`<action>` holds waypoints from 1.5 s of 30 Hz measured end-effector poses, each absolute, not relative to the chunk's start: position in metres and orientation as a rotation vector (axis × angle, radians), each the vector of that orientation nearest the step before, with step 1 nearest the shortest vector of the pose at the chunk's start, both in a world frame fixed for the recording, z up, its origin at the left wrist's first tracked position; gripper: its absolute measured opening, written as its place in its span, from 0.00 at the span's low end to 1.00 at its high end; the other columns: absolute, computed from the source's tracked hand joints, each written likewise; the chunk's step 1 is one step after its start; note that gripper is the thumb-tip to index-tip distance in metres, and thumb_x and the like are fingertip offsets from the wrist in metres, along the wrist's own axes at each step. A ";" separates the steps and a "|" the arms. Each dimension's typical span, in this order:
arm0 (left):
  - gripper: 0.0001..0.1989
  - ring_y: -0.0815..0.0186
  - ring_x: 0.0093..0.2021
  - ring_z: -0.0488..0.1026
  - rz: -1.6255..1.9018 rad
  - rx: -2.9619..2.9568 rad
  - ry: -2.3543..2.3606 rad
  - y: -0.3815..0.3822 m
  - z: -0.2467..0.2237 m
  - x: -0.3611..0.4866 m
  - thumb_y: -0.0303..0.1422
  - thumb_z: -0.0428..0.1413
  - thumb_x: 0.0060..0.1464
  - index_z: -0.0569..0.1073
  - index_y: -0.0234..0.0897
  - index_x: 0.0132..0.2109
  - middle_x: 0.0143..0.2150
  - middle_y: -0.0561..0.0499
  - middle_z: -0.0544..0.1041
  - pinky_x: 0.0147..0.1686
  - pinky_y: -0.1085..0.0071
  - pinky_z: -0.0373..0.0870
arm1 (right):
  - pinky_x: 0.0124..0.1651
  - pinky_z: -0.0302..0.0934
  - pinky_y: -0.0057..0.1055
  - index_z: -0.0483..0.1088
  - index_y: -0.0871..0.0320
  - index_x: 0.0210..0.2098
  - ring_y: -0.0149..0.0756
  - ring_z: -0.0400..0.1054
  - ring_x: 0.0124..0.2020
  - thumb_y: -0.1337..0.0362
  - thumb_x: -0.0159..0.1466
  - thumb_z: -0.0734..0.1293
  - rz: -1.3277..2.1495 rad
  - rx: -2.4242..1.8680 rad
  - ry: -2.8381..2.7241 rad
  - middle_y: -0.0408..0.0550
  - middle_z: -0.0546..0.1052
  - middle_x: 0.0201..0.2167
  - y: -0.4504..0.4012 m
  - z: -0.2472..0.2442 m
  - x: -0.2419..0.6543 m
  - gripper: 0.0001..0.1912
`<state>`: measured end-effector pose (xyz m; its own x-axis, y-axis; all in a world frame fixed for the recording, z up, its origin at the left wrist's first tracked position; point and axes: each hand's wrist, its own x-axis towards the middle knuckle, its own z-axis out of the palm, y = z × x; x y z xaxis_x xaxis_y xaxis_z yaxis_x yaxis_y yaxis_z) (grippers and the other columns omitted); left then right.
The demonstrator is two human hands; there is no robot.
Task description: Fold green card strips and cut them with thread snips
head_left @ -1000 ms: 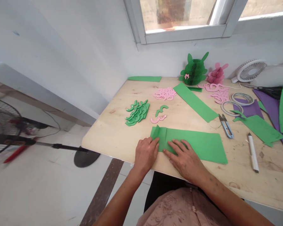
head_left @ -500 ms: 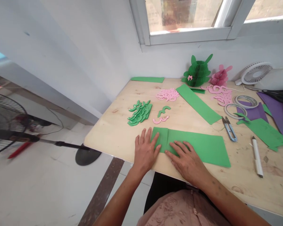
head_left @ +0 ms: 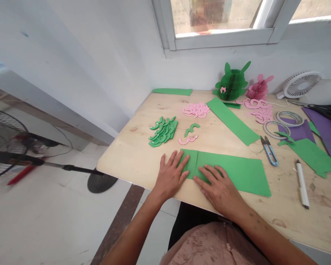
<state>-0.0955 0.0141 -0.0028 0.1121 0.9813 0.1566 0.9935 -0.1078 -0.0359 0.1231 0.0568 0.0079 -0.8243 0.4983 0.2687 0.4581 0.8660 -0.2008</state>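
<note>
A long strip of green paper (head_left: 245, 175) lies flat near the table's front edge, with a crease or flap edge running across it toward its left end. My left hand (head_left: 171, 176) rests open on the strip's left end, fingers spread. Palm down, my right hand (head_left: 219, 186) presses on the strip just right of the crease, its fingers stretched out. Beyond the hands lie a wavy green cutout (head_left: 192, 129) and a wavy pink cutout (head_left: 188, 140). A pile of green cutouts (head_left: 162, 132) sits farther left.
Thread snips (head_left: 269, 151), a white marker (head_left: 302, 186) and tape rolls (head_left: 289, 118) lie to the right. Pink cutouts (head_left: 195, 109) and another green strip (head_left: 233, 120) lie farther back. Green (head_left: 231, 84) and pink (head_left: 257, 88) paper figures and a small white fan (head_left: 302, 85) stand by the wall.
My left hand has shifted slightly to the right on the green paper. The right hand stays in nearly the same place. The camera view has moved a little.
</note>
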 end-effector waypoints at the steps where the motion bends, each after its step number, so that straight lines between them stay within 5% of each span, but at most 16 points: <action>1: 0.24 0.54 0.68 0.52 -0.143 -2.243 -2.003 0.014 -0.003 -0.096 0.42 0.41 0.65 0.59 0.47 0.66 0.68 0.48 0.58 0.62 0.45 0.47 | 0.60 0.50 0.52 0.69 0.51 0.54 0.49 0.59 0.59 0.64 0.68 0.60 0.184 -0.717 -2.728 0.54 0.70 0.58 0.057 0.008 0.123 0.16; 45: 0.25 0.50 0.67 0.53 -0.157 -2.301 -2.001 0.015 -0.001 -0.098 0.44 0.46 0.63 0.58 0.52 0.66 0.68 0.47 0.58 0.62 0.45 0.47 | 0.60 0.50 0.53 0.68 0.52 0.56 0.49 0.58 0.60 0.66 0.66 0.62 0.142 -0.692 -2.742 0.55 0.69 0.58 0.058 0.007 0.123 0.18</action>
